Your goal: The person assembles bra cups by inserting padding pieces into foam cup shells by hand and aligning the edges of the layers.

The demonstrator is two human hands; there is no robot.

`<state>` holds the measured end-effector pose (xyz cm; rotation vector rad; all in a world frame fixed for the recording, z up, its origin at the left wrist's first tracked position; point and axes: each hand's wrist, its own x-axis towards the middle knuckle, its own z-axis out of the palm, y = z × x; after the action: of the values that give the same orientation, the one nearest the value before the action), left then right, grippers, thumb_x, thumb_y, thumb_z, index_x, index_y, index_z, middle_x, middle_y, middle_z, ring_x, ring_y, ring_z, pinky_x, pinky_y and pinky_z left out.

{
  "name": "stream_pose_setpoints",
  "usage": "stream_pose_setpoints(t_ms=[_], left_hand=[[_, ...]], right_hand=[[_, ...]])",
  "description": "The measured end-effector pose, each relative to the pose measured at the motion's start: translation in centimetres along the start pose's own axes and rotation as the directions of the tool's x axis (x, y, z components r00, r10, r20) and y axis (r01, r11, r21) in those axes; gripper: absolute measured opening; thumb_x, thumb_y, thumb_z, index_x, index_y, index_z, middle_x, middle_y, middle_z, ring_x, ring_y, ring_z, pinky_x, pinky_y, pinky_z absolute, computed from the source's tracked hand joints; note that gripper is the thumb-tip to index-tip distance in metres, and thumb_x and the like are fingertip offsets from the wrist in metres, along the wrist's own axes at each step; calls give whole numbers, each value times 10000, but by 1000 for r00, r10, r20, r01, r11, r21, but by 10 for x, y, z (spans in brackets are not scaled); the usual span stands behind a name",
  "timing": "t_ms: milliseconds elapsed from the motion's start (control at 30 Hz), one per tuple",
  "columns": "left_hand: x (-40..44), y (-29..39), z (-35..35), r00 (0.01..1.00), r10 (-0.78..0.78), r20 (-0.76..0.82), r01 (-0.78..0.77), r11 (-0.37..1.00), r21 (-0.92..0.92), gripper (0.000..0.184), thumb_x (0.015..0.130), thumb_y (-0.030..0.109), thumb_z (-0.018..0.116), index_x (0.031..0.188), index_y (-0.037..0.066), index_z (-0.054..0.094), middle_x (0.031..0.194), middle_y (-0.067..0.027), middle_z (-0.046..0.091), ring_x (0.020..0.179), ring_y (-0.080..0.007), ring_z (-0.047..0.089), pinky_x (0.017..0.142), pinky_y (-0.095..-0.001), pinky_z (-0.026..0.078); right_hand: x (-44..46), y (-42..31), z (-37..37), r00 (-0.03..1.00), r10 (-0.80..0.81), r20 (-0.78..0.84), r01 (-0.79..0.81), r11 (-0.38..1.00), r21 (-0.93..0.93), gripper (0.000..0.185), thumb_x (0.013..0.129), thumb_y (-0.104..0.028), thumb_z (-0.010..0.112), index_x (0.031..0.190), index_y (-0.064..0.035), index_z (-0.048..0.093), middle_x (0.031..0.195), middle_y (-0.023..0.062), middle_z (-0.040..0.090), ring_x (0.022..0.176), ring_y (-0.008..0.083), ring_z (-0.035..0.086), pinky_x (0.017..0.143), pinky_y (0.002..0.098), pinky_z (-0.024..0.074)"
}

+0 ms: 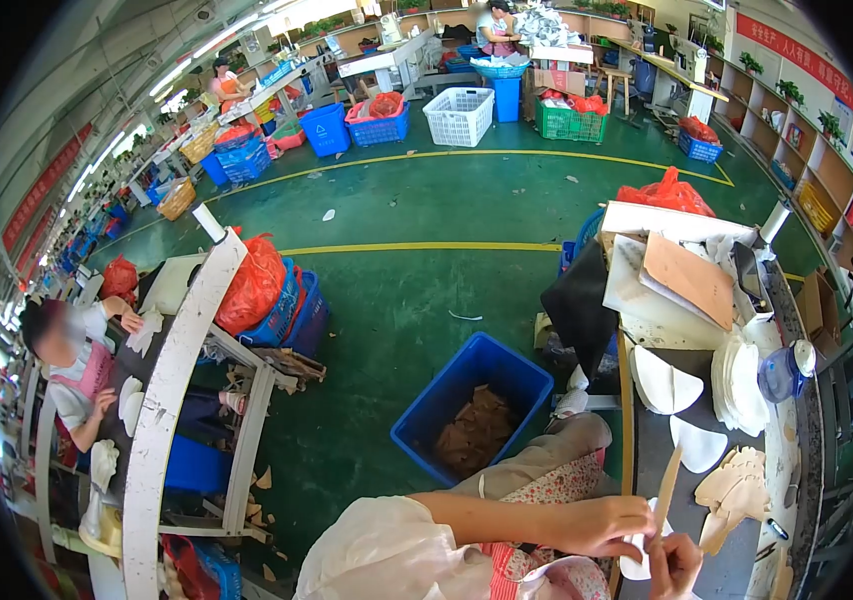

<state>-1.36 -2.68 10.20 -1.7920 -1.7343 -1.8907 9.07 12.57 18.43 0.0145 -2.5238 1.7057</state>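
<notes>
At the lower right, my left hand [619,524] is closed with its fingers pinching a white curved sheet piece [635,565], partly hidden by the hands. My right hand [678,566] is closed right beside it, around the lower end of a narrow tan strip [668,487] that points up and away. Beyond the hands, a loose white cut piece [699,443] lies on the dark tabletop [689,500]. Right of the strip is a pile of cream-tan cut pieces [734,492], with a marker pen [777,529] beside it.
Farther along my table are stacked white pieces [739,385], a clear blue-tinted jar [785,372] and a tan board [689,278]. A blue bin [472,410] with brown scraps stands on the floor beside my legs. Across the aisle, a person [77,370] works at another bench [182,380].
</notes>
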Motion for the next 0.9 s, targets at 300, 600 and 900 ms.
stream_pose_setpoints(t_ms=[300,600,900], left_hand=[[-16,18,-40,997,-63,35,67,986,-152,237,773,134,738,913,5,597,879,-118,590,812,-279,575,678,-348,468],[-44,3,-51,711,-699,69,-9,-107,-994,158,921,162,516,887,13,556,864,-75,582,816,-165,595,723,-301,501],[-94,7,-136,547,-742,-387,-191,340,-921,271,859,283,446,668,105,376,602,-32,385,588,-175,412,532,-335,381]], right_hand=[[-3,19,47,986,151,77,-169,894,414,27,890,-14,606,866,-26,600,774,27,567,656,96,477,555,232,370],[33,29,67,989,110,-95,63,262,963,202,912,-106,523,1059,32,511,998,140,588,913,228,596,795,335,504],[73,66,82,974,224,-11,-195,867,458,146,981,-53,435,837,-57,413,703,18,444,662,84,418,585,216,357]])
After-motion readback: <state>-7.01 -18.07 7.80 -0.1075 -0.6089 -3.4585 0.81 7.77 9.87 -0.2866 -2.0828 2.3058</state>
